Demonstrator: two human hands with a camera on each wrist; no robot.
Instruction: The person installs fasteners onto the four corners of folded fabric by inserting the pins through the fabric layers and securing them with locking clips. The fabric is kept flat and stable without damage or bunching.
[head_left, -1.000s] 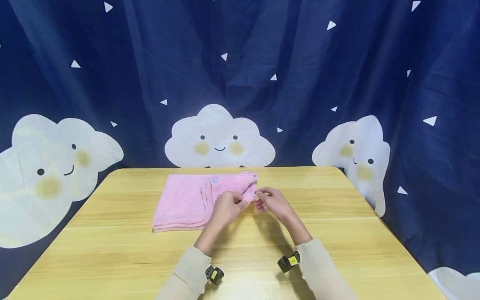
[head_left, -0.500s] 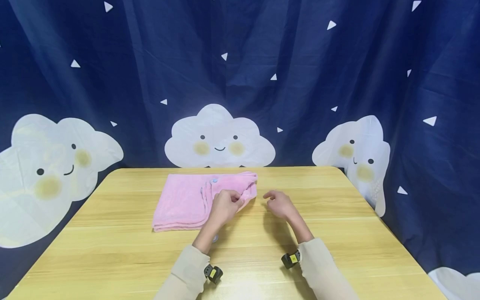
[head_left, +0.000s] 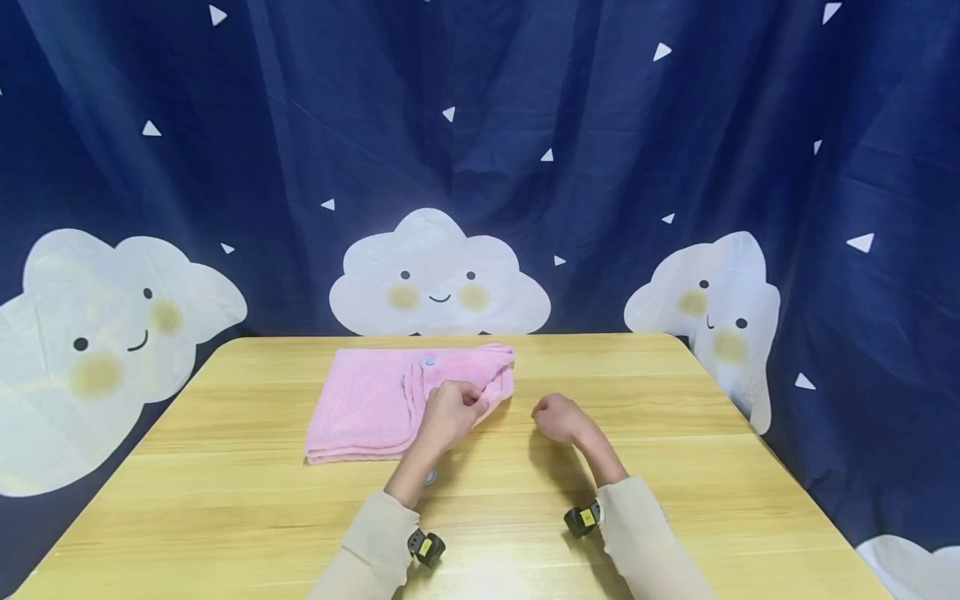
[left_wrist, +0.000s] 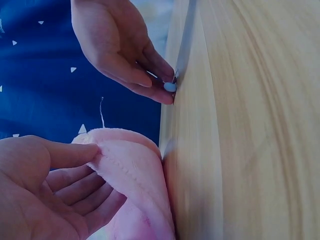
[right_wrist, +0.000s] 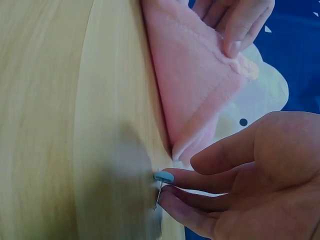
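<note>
A folded pink fleece blanket (head_left: 367,400) lies on the table, its right part turned up. My left hand (head_left: 448,412) pinches the edge of that turned part between thumb and fingers; the left wrist view shows a thin pale thread (left_wrist: 102,114) beside it. To the right, apart from the blanket, my right hand (head_left: 561,418) is low over the table. Its fingertips touch a blue-headed pin (right_wrist: 163,176) with a thin bare needle, which seems to lie at the tabletop. The right thumb stands off from the pin. In the head view the right hand hides the pin.
Blue heads (head_left: 430,362) like the pin's show on the blanket's folded part. A small blue round thing (head_left: 431,477) sits on the wooden table (head_left: 225,517) beside my left wrist. Behind the table hangs a dark blue curtain (head_left: 600,125) with clouds.
My right hand has left the blanket's edge, moved right and then down to the tabletop. The left hand has kept its pinch and barely moved. The small blue round thing has come into view.
</note>
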